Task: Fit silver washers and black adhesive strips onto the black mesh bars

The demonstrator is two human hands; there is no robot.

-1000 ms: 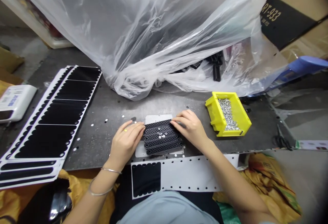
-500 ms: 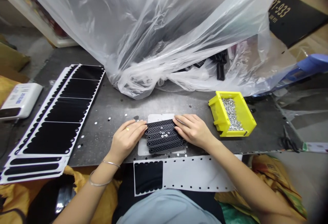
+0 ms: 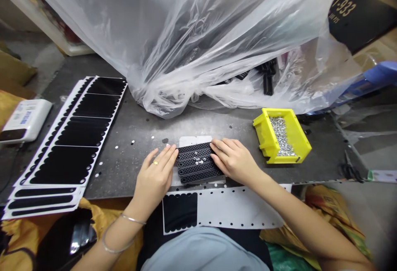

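Note:
A row of several black plastic strips with a crosshatched surface lies side by side on a pale plate on the bench. A few small shiny metal nuts or rings are scattered on their middle. My left hand, with a yellow ring, is at the strips' left end, its fingers stretched out and somewhat spread, the tips at the edge. My right hand has its fingers together over the strips' right end, gripping it; part of that end is hidden beneath them.
A yellow bin of small metal pieces stands at right, with scissors beyond it. Black die-cut sheets are stacked at left beside a white device. Clear plastic sheeting hangs behind. A white backing sheet lies across the lap.
My left hand's fingers have spread and straightened slightly at the strips' left end. My right hand stays on the right end. The whole view has shifted a little.

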